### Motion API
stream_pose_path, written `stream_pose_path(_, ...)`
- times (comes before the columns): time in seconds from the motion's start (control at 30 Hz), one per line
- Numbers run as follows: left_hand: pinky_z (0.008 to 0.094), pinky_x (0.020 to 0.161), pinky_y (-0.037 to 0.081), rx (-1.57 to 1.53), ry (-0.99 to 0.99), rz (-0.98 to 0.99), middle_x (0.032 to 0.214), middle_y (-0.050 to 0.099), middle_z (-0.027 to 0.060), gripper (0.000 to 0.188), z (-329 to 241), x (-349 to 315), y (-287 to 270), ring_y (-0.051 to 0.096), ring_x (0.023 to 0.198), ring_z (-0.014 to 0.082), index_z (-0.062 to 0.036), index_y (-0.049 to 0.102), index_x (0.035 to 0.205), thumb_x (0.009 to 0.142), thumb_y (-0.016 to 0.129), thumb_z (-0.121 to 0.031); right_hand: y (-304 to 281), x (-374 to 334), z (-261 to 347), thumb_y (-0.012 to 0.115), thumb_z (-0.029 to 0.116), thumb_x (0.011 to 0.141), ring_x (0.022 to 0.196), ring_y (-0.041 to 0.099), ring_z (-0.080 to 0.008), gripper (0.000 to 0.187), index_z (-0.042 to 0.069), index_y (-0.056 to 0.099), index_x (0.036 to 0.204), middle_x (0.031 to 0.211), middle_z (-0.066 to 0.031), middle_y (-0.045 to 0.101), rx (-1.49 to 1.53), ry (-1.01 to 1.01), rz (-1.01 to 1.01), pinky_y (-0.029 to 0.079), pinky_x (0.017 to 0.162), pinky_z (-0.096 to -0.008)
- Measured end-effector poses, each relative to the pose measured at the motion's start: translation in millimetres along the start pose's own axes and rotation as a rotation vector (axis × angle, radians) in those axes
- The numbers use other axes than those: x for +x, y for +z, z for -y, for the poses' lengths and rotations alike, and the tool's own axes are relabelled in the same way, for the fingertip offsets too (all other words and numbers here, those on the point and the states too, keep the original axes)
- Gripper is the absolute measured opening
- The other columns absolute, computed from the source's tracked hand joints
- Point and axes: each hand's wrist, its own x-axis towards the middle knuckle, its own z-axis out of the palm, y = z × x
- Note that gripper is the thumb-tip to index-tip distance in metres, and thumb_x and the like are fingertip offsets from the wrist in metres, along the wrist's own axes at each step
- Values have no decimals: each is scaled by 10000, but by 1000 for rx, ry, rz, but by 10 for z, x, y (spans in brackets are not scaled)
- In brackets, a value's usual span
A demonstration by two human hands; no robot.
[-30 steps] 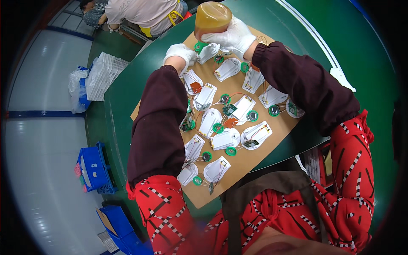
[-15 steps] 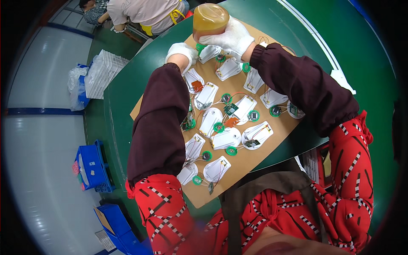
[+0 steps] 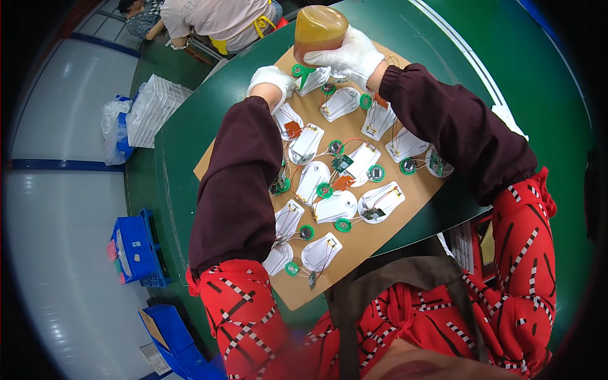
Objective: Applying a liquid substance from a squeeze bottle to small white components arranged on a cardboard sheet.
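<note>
My right hand (image 3: 351, 60), in a white knit glove, is wrapped round a squeeze bottle (image 3: 322, 28) of amber liquid. The bottle is upside down, its green nozzle (image 3: 306, 75) pointing down over a white plastic housing (image 3: 318, 81) at the far end of a brown board (image 3: 354, 253). At the board's far left edge is my gloved left hand (image 3: 272, 82), close to another white housing (image 3: 288, 120); its fingers are mostly hidden. Several more white housings lie nearer to me, wired to round green-rimmed speakers (image 3: 376, 173) and small green circuit boards (image 3: 342, 163).
The board rests on a green table (image 3: 202, 120) with a pale rail along its right side. Left of the table stand white crates (image 3: 158, 111) with plastic bags and blue bins (image 3: 136, 247). A co-worker (image 3: 218, 22) sits beyond the far left edge.
My right hand and the bottle have shifted slightly right and nearer to me, and more of the green nozzle shows. My left hand has barely moved.
</note>
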Motion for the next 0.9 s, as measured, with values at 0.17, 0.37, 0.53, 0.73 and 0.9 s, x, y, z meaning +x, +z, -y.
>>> stream_pose_path(0.17,279,584,494,23,12,-18,771,628,148,143,38,14,-4,621,657,198,49,592,810,703,637,-34,10,-19,61,773,163,653,957,569,-146,569,57,507,1145,1071,-67,593,99,53,13,444,851,-273)
stream_pose_path(0.37,280,565,494,113,72,-22,744,624,138,134,74,60,-9,613,636,190,44,590,793,703,640,-41,18,-23,70,770,174,661,958,569,-151,568,58,503,1148,1068,-67,592,52,64,18,441,859,-270)
stream_pose_path(0.53,279,557,491,44,40,-3,731,623,133,116,12,0,7,602,618,183,36,591,773,702,640,-41,-55,-10,178,787,144,626,938,586,-159,596,36,486,1128,1066,-83,588,156,236,-18,478,812,-282)
stream_pose_path(0.73,284,568,497,-46,10,16,750,624,141,125,-30,-69,-3,604,634,193,38,588,790,714,639,-47,-2,10,91,778,130,628,936,587,-165,590,29,482,1128,1065,-93,587,228,172,-51,481,811,-289)
stream_pose_path(0.9,295,590,504,-101,-3,15,776,624,152,128,-40,-79,4,610,655,210,42,585,805,726,635,-46,53,32,34,775,140,627,940,585,-163,582,28,491,1123,1059,-93,592,162,98,-78,477,816,-283)
